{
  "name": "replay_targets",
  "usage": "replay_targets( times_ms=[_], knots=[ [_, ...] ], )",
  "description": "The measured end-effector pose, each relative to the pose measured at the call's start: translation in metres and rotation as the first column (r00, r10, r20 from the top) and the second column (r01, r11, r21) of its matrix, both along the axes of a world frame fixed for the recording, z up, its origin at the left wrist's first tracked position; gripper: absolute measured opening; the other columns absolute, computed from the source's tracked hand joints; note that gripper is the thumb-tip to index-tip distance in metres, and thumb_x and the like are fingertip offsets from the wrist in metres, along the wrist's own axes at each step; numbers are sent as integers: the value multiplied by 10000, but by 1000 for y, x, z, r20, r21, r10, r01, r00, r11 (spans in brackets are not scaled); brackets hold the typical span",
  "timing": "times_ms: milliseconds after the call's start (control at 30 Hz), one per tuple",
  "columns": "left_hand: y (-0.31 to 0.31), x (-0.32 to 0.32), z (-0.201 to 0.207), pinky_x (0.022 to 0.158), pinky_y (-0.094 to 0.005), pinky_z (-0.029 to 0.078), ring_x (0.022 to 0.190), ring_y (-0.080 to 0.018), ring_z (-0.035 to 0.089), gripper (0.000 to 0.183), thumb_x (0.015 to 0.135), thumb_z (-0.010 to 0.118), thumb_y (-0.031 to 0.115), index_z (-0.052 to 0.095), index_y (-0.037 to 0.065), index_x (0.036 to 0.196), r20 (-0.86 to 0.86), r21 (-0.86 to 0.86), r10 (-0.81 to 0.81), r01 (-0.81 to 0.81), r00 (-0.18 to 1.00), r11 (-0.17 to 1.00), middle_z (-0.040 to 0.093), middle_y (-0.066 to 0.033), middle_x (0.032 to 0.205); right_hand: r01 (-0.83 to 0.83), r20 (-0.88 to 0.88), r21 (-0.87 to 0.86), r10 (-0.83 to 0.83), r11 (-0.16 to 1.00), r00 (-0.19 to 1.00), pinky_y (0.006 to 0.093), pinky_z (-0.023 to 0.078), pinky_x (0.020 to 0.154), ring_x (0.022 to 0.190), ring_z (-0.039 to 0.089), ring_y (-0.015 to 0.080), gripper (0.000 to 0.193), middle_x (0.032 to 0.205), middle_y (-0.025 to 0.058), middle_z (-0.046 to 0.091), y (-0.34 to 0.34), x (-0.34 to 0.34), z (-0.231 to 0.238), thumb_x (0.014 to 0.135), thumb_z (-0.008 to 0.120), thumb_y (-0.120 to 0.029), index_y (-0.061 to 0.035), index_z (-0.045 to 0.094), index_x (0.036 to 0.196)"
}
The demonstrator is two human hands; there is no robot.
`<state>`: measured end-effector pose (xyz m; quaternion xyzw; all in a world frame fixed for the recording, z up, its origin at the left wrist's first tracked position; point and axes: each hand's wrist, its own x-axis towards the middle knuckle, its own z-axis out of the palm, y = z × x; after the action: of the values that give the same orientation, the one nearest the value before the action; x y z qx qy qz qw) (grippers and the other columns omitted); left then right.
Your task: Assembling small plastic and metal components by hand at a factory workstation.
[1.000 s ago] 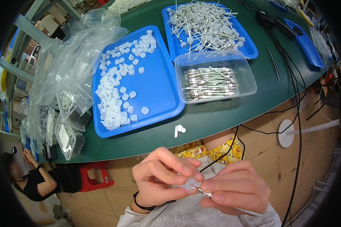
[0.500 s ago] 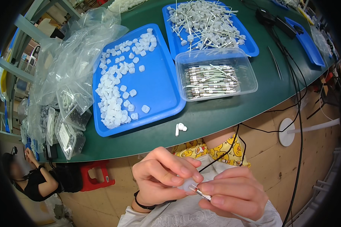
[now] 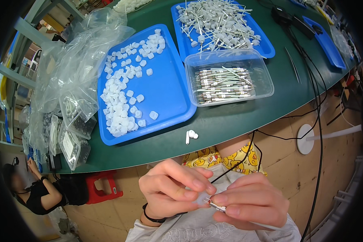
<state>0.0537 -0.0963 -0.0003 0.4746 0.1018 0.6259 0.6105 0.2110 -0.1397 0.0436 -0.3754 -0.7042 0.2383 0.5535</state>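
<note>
Grip of the left hand is pinching a translucent whitish cap between thumb and fingers; that of the right hand is clasping a slim metal stem whose tip is pointing at the cap, though whether the two are touching is not showing clearly. Both pieces are hanging before a pale shirt. On the worktop, a blue tray is holding loose whitish pieces, a clear box is holding slender rods, and a white earbud is lying near the edge.
</note>
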Motion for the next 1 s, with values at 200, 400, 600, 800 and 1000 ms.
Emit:
replay_targets(
  times_ms=[200,400,600,800,1000],
  knots=[
    [-3,2,3,867,-438,485,818,-281,635,253,633,695,-128,591,-7,829,27,-48,-10,11,1000,999,556,-175,930,-50,-32,-13,50,999,998,274,499,618,696,620,197,350,896,118,641,3,2,-1,641,766,-20,-49,558,922],
    [-3,1,2,851,-445,494,795,-284,636,260,623,705,-119,588,-2,824,42,-77,-35,38,999,996,561,-182,927,-87,-35,-28,86,996,996,275,502,623,691,613,205,367,899,113,643,2,4,-1,625,776,-20,-46,570,928],
    [-4,2,2,839,-461,497,779,-293,635,259,621,706,-120,582,-4,816,81,-82,-69,76,994,994,563,-187,924,-106,-24,-21,105,994,994,271,503,617,695,610,209,365,900,111,642,1,5,0,614,785,-25,-41,579,915],
    [-5,3,3,821,-461,503,782,-293,635,216,649,686,-119,578,-9,800,46,-52,-19,21,999,998,563,-183,905,-90,-41,-8,90,996,995,267,504,614,686,611,208,385,899,115,644,0,4,-2,611,788,-28,-46,571,928],
    [-9,1,13,814,-456,502,790,-291,633,129,701,645,-122,590,-19,755,-121,-10,97,-99,988,995,563,-151,878,-89,-136,59,96,994,986,271,505,609,681,620,202,385,867,125,649,9,4,-7,608,788,-9,-32,559,916]
  ],
)
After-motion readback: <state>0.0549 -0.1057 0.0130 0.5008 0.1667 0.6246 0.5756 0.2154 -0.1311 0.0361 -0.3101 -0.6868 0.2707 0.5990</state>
